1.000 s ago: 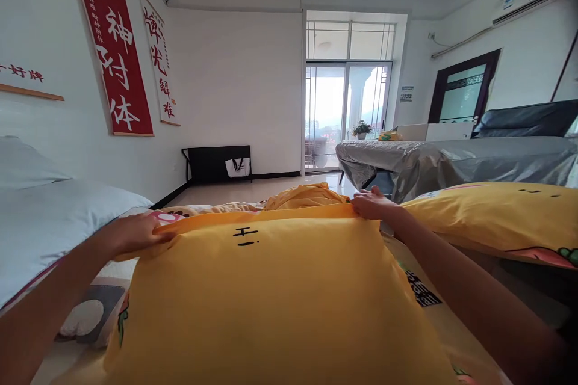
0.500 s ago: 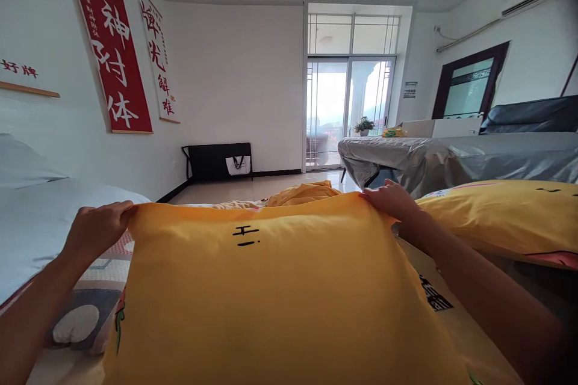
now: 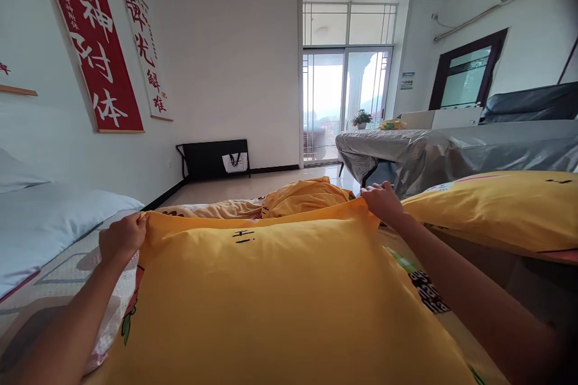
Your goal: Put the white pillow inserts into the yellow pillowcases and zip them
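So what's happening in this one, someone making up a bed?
A person is gripping a big yellow pillow by its two far corners, left hand on the left corner and right hand on the right. The pillow lies on a patterned bed sheet in front of them. A second yellow pillow sits to the right, a white pillow to the left, and bunched yellow fabric lies just beyond.

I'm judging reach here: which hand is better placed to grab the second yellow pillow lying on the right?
Right hand: it grips the near pillow's corner beside the second pillow; left hand is farther.
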Motion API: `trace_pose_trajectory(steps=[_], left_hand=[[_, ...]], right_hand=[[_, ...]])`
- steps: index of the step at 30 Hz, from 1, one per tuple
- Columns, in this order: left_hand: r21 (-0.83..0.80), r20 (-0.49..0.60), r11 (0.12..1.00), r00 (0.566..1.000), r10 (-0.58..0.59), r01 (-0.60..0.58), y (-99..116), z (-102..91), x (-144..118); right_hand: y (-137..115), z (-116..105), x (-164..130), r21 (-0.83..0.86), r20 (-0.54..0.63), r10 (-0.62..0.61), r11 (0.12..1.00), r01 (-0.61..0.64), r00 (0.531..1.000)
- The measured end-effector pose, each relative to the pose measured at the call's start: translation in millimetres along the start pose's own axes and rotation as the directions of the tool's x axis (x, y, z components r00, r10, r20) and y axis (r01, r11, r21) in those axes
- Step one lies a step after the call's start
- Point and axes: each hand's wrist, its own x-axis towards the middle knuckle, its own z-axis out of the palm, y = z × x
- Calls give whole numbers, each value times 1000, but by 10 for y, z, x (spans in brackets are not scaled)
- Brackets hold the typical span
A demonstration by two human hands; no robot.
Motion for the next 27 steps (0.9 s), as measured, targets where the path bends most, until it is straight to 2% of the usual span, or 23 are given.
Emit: trace_pose_trajectory(steps=[6, 9, 11, 13, 15, 17, 20, 22, 24, 27], left_hand=[[-2, 35, 1000, 999, -3, 3, -42, 235, 82], [-20, 57, 1000, 998, 24, -23, -34, 309, 93], [-20, 55, 1000, 998, 25, -24, 50, 328, 76], [-35, 15, 998, 998, 56, -56, 238, 304, 39], [-83, -22, 984, 987, 157, -158, 541, 245, -12], [-142, -5, 946, 956, 295, -293, 938, 190, -73], [-232, 66, 860, 875, 479, -454, 1580, 220, -179], [-288, 117, 806, 816, 565, -517, 1926, 352, -271], [-331, 167, 774, 774, 611, -539, 2129, 566, -383], [-362, 246, 780, 755, 608, -511, 2140, 964, -551]], right_hand=[[-164, 128, 20, -4, 6, 104, 995, -104, 995], [-306, 85, 60, 27, 6, 113, 993, -113, 994], [-443, 15, 94, 63, 16, 97, 993, -98, 995], [-625, -82, 143, 113, 38, 64, 991, -68, 997], [-863, -198, 210, 178, 74, 7, 984, -21, 997], [-1168, -324, 293, 255, 112, -82, 965, 51, 990], [-1721, -476, 394, 381, 141, -250, 907, 181, 958], [-2084, -496, 408, 463, 137, -345, 851, 247, 929], [-2363, -414, 363, 535, 133, -416, 794, 288, 900], [-2544, -124, 218, 614, 155, -457, 739, 277, 876]])
